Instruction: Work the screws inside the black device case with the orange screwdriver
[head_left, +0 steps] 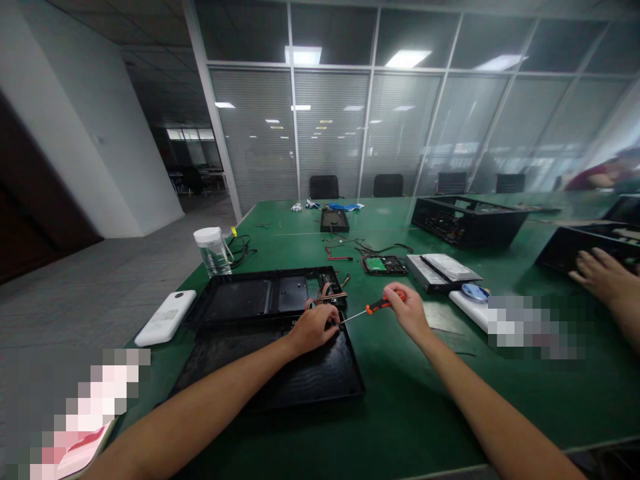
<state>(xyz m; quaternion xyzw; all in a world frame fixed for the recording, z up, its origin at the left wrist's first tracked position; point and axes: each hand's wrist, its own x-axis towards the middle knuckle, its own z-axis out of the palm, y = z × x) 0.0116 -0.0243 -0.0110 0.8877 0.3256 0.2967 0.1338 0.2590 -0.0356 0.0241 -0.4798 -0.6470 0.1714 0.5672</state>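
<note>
Right hand (406, 310), centre right of frame, closed round handle of orange-and-black screwdriver (379, 305); shaft slants down-left, tip at left hand's fingertips. Left hand (316, 328), mid-frame, fingers curled in close together at upper right of near black casing panel (280, 370); can't tell what's pinched, small dark bit there mostly hidden. Near panel lies lower centre; far black casing panel (250, 300) just above it in frame, striped cables (327, 293) at its right end.

Green table (400, 413) under everything. Left side: clear jar (213, 257) with white lid, near black cable coil (243, 251); white slab-shaped device (167, 318) below. Right of far panel: hard drive (380, 265) with green board, then silver-topped drive boxes (445, 268), then white device with round blue top (475, 292), partly pixelated. Red cable (339, 257) above far panel. Upper right: open black computer case (467, 220). Right edge: co-worker's hand (605, 273) on second black case (557, 250).
</note>
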